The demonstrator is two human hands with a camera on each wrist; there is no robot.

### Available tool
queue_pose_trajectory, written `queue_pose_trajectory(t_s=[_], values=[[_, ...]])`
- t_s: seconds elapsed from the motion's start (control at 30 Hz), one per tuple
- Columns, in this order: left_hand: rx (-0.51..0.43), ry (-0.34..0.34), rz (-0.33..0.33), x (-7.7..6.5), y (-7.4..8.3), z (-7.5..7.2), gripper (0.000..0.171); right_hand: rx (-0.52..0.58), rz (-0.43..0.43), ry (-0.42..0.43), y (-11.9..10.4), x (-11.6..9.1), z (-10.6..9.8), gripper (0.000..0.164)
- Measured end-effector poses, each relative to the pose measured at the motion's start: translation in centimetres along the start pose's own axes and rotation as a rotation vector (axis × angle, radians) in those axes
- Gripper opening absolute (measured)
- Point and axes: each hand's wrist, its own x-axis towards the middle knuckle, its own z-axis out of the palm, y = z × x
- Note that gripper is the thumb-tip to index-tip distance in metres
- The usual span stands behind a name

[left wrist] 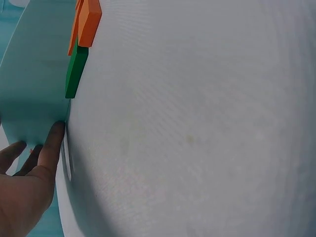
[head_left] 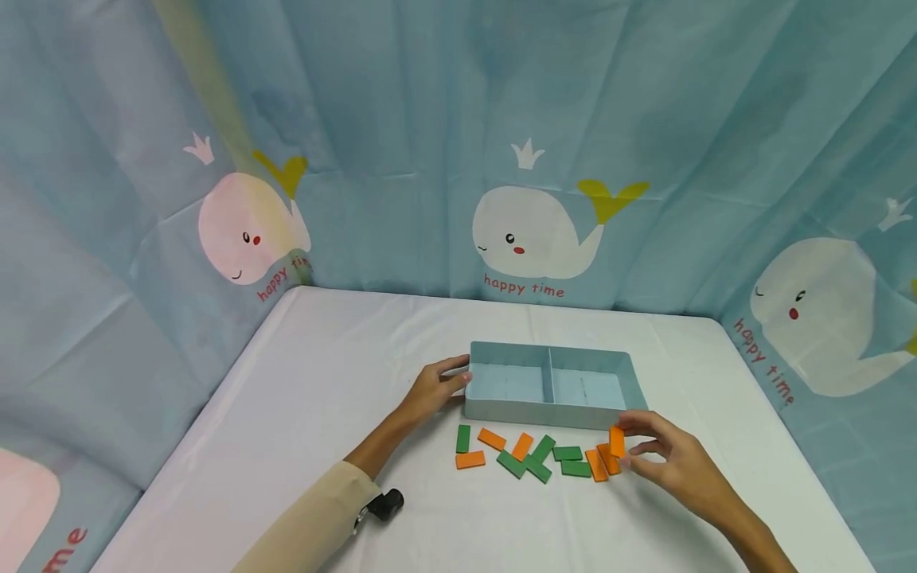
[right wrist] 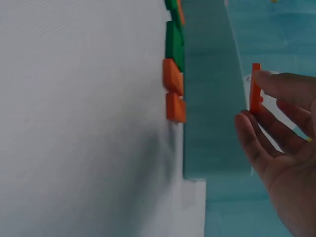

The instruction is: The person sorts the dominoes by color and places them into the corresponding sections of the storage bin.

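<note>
My right hand pinches an orange rectangular block between thumb and fingers, by the near right corner of a blue-grey box. In the right wrist view that block stands on edge between the fingertips, apart from the blocks on the table. My left hand touches the box's left end with extended fingers, holding nothing else. Inside, a divider splits the box into two compartments, both with bare floors. Two more orange blocks lie just below the held one.
Several green blocks and orange blocks lie scattered on the white tablecloth before the box, some overlapping. A small black device sits at the left sleeve's cuff. Behind the table hangs a blue curtain printed with whales.
</note>
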Motion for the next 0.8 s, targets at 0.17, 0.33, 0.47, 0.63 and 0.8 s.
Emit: queue_pose_trajectory(t_s=[0.17, 0.33, 0.47, 0.63, 0.8], values=[[0.001, 0.006, 0.001, 0.1, -0.1, 0.1, 0.059, 0.028, -0.051, 0.008, -0.5, 0.9, 0.2, 0.054], [-0.021, 0.000, -0.004, 0.2, -0.2, 0.2, 0.058, 0.087, -0.074, 0.010, -0.9, 1.9, 1.0, 0.056], [-0.019, -0.007, -0.001, 0.2, -0.2, 0.1, 0.059, 0.108, -0.082, 0.018, -1.3, 2.7, 1.8, 0.054], [-0.017, -0.004, 0.005, 0.0, -0.2, 0.2, 0.059, 0.138, -0.130, 0.039, -1.5, 3.8, 2.9, 0.055], [-0.025, -0.005, 0.008, 0.0, -0.1, 0.2, 0.059, 0.143, -0.157, 0.056, -1.8, 4.8, 3.8, 0.060]])
